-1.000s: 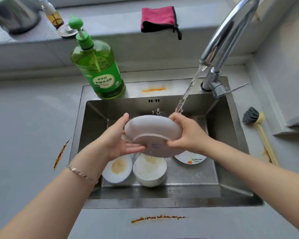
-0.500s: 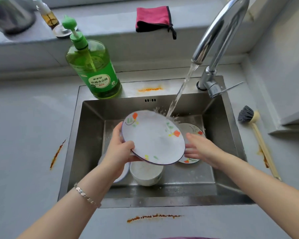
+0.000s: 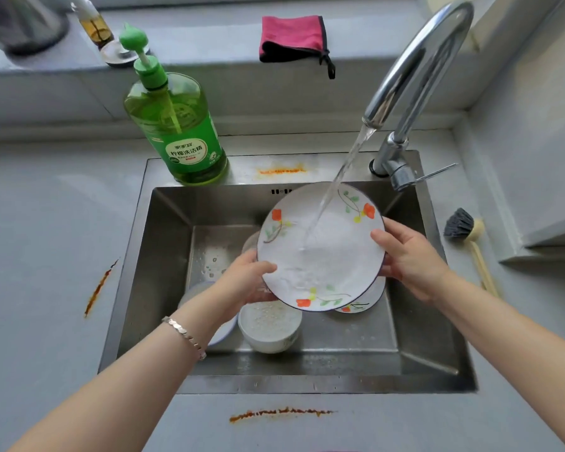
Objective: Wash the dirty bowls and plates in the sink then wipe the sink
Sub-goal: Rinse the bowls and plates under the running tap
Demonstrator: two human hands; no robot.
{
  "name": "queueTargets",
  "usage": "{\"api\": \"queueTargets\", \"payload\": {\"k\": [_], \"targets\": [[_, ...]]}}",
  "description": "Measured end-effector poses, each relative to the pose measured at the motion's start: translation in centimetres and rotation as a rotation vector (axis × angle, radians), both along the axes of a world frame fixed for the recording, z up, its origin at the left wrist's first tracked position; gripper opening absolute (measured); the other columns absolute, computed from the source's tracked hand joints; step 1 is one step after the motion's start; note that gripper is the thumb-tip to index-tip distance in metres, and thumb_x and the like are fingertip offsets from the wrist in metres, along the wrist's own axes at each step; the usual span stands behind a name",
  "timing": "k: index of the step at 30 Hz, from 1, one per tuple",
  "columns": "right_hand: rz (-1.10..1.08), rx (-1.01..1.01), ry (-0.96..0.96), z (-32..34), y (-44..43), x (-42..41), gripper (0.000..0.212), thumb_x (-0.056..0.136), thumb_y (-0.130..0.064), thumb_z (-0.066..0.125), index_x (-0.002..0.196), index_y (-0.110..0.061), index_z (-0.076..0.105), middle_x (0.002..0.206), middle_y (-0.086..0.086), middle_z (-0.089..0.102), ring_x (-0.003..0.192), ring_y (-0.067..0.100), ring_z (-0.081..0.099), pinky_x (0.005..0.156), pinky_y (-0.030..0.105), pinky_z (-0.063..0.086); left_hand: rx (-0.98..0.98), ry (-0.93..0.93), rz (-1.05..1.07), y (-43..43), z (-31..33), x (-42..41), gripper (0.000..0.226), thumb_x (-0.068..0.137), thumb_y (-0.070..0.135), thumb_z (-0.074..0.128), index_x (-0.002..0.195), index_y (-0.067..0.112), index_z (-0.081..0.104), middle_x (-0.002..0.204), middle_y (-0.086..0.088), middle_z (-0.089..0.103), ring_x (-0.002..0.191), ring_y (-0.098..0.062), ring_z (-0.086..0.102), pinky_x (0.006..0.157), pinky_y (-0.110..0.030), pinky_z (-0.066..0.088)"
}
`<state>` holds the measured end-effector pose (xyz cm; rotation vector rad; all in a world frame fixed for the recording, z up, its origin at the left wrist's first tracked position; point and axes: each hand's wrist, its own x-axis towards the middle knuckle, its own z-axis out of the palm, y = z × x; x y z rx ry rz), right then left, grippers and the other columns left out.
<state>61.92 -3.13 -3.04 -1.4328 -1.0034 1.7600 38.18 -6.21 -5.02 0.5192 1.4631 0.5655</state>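
Note:
A white plate with orange flowers (image 3: 333,259) is tilted face up over the steel sink (image 3: 163,243), and water from the tap (image 3: 415,70) runs onto its middle. My left hand (image 3: 245,278) grips its lower left rim, thumb on top. My right hand (image 3: 411,259) grips its right rim. Below it in the basin sit a white bowl (image 3: 269,327) with residue, another flowered plate (image 3: 362,301) mostly hidden, and a white dish (image 3: 222,331) partly behind my left wrist.
A green dish soap bottle (image 3: 177,125) stands on the sink's back left corner. A dish brush (image 3: 467,236) lies on the counter to the right. A pink cloth (image 3: 294,37) hangs on the ledge. Brown smears mark the counter (image 3: 281,414) and sink rim.
The plate went from bottom up to face up and moved right under the water stream. My right hand, briefly off it, now grips its right rim.

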Motion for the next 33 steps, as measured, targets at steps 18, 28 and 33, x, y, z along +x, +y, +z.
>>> {"api": "queueTargets", "payload": {"k": [18,28,33], "targets": [[0.156,-0.132,-0.653,-0.6,-1.8,3.6,0.039,0.087,-0.015,0.056,0.126,-0.020,0.053,0.077,0.008,0.064,0.061,0.024,0.063,0.056,0.029,0.056,0.176,0.760,-0.704,-3.6,-3.4,-2.4,0.041,0.096,0.027,0.041,0.136,0.018,0.040,0.131,-0.007,0.053,0.114,-0.021,0.054,0.092,-0.033,0.046],[-0.239,-0.274,-0.470,-10.9,-2.6,4.5,0.045,0.093,-0.005,0.049,0.136,-0.008,0.040,0.135,0.012,0.047,0.115,0.034,0.052,0.075,0.040,0.055,0.084,0.774,-0.744,-3.9,-6.1,-2.0,0.039,0.095,0.026,0.045,0.134,0.018,0.043,0.128,-0.007,0.056,0.112,-0.021,0.055,0.093,-0.031,0.044],[-0.462,-0.418,-0.279,-15.3,-2.5,2.8,0.042,0.095,0.001,0.039,0.137,-0.008,0.040,0.136,0.011,0.048,0.122,0.031,0.047,0.079,0.034,0.050,0.084,0.790,-0.715,-3.5,-7.1,-1.9,0.038,0.095,0.024,0.046,0.132,0.018,0.046,0.126,-0.007,0.058,0.112,-0.022,0.055,0.096,-0.032,0.043]]}}
